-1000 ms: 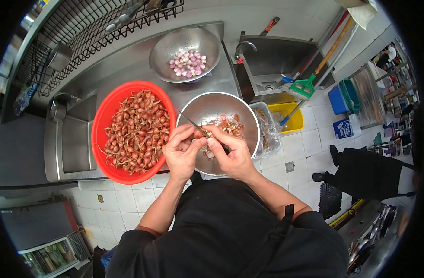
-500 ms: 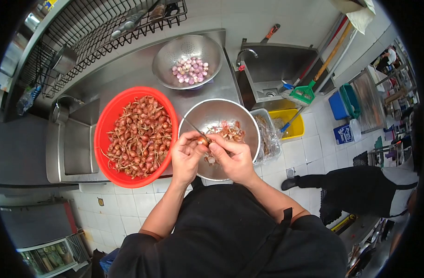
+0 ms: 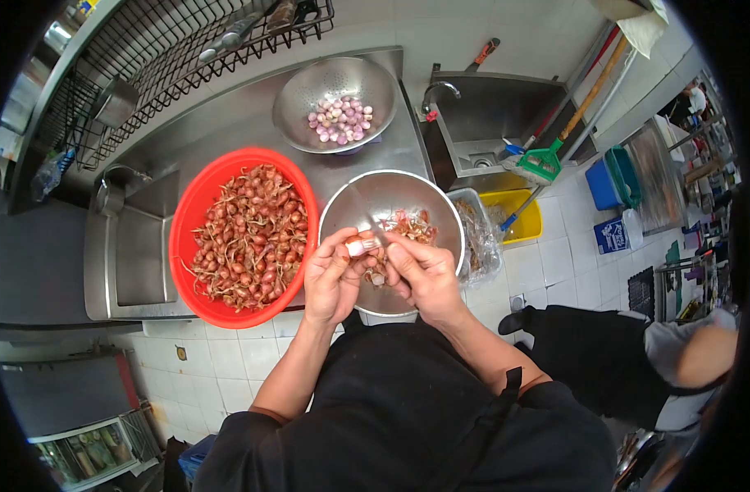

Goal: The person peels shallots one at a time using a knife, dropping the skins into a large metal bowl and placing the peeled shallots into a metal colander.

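Observation:
My left hand (image 3: 332, 279) pinches a partly peeled shallot (image 3: 361, 245), its pale flesh showing beside reddish skin. In my right hand (image 3: 428, 275) is a small knife (image 3: 377, 228), its blade close against the shallot and pointing up and away. Both hands are over the near part of a steel bowl (image 3: 342, 199) with papery shallot skins (image 3: 413, 225) inside. Left of it stands a red tub (image 3: 182, 238) heaped with unpeeled shallots (image 3: 252, 238). Behind the bowl, a steel colander (image 3: 289, 111) holds peeled, pinkish shallots (image 3: 340, 120).
A clear plastic container (image 3: 481, 271) and a yellow bucket (image 3: 522, 230) stand right of the bowl. Sinks lie at left (image 3: 141, 262) and back right (image 3: 481, 152). A wire rack (image 3: 170, 74) hangs at upper left. A person in a dark apron (image 3: 592, 353) is at right.
The shallot's skin has been pulled partly back, baring pale flesh. My right hand has shifted slightly right and down, and the knife blade has turned. The person at right has moved.

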The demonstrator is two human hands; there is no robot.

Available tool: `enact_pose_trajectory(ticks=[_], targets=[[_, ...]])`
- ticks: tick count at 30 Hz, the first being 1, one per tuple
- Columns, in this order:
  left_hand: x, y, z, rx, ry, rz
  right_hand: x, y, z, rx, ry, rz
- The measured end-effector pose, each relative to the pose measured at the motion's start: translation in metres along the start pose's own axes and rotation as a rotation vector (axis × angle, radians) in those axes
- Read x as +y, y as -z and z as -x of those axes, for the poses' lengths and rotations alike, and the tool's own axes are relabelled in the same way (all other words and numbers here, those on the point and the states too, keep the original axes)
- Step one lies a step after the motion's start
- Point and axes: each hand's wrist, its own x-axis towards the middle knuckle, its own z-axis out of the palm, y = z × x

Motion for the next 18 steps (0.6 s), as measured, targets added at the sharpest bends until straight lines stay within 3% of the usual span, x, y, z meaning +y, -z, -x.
enact_pose_trajectory(ticks=[3,6,9,10,11,14,18], targets=[[0.006,0.002,-0.002,0.024,0.006,0.078,-0.001,0.013,-0.008,0.087,0.001,-0.018],[0.011,0.010,-0.006,0.046,0.089,0.158,0.007,0.025,-0.015,0.154,0.017,0.196],[0.011,0.011,-0.005,0.034,0.045,0.167,0.021,0.030,-0.019,0.148,0.054,0.440],[0.011,0.011,-0.004,0.063,0.040,0.162,0.018,0.032,-0.017,0.093,-0.118,0.459],[0.010,0.012,-0.004,0.070,0.041,0.163,0.018,0.031,-0.015,0.091,-0.125,0.458],[0.011,0.008,-0.002,0.125,0.094,0.097,0.019,0.018,-0.006,0.032,0.033,0.284],[0.009,-0.001,-0.001,0.095,0.028,-0.063,-0.001,0.001,0.002,-0.135,0.133,0.429]])
